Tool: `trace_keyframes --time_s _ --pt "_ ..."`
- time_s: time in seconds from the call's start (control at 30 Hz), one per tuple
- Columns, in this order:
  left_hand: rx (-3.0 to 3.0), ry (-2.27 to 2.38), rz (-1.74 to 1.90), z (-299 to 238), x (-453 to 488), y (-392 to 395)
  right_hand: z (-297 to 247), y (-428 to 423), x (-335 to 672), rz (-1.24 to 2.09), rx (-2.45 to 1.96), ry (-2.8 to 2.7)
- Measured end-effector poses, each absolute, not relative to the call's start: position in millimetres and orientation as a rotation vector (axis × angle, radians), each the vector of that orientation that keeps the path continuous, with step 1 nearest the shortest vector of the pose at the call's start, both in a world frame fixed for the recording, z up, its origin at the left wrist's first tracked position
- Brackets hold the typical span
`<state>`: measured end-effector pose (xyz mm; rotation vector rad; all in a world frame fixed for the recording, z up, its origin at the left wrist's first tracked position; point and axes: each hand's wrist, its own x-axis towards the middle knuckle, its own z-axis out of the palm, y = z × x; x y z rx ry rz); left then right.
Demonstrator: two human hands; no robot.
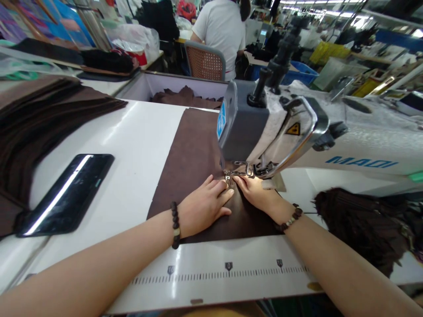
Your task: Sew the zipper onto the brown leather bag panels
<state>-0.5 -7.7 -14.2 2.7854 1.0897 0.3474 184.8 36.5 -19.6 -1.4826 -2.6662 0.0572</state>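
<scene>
A dark brown fabric piece (193, 158) lies on the white sewing table (139, 136), running under the presser foot (228, 177) of a grey and white sewing machine (297, 132). My left hand (205, 204) rests flat on the fabric just left of the presser foot, fingers stretched out. My right hand (256, 191) presses the fabric right beside the foot, fingers extended toward the needle. Both wrists wear bead bracelets.
A black phone (66, 193) lies at the left on the table. Stacked dark brown fabric (39, 119) sits far left, more pieces in a bin (185, 97) behind. A dark fuzzy bundle (360, 224) lies at right. A person in a white shirt (221, 31) sits ahead.
</scene>
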Motion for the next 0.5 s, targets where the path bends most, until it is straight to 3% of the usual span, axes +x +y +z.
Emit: trace_keyframes --time_s 0.5 --pt "2.788 1.086 0.365 -14.4 -1.6 7.6 -35.5 58.7 190.8 0.019 -1.467 -2.74"
